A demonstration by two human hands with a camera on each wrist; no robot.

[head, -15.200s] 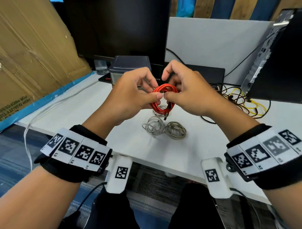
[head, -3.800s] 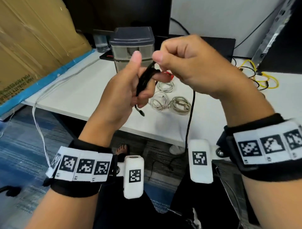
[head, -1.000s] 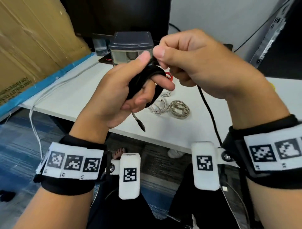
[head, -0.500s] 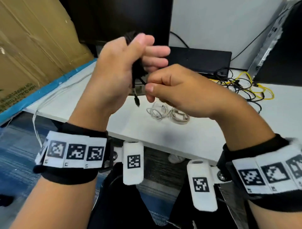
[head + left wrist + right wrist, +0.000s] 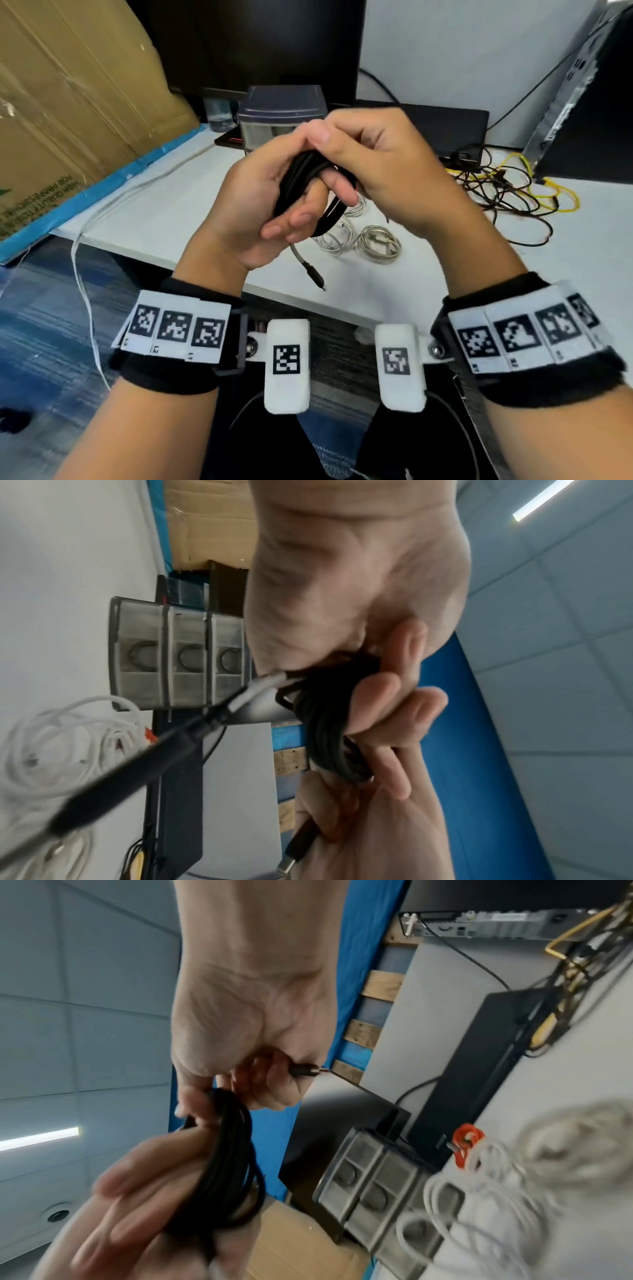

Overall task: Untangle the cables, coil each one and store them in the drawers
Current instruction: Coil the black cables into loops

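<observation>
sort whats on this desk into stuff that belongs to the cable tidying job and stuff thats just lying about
Belongs to the job:
black cable, held in the left hand and right hand
coiled pale cables
red cable
drawer unit

Just lying about:
cardboard box
monitor
yellow and black wire tangle

Counts: 2 hands, left hand [image 5: 260, 205] and right hand [image 5: 387, 164]. 1 black cable [image 5: 301, 178], coiled. 3 pale coiled cables [image 5: 378, 240] on the desk [image 5: 164, 212], 1 red cable [image 5: 466, 1141]. 1 drawer unit [image 5: 178, 653] with 3 drawers. 1 loose cable tangle [image 5: 507, 192], strands not countable. 1 monitor [image 5: 260, 44]. 1 cardboard box [image 5: 68, 85].
</observation>
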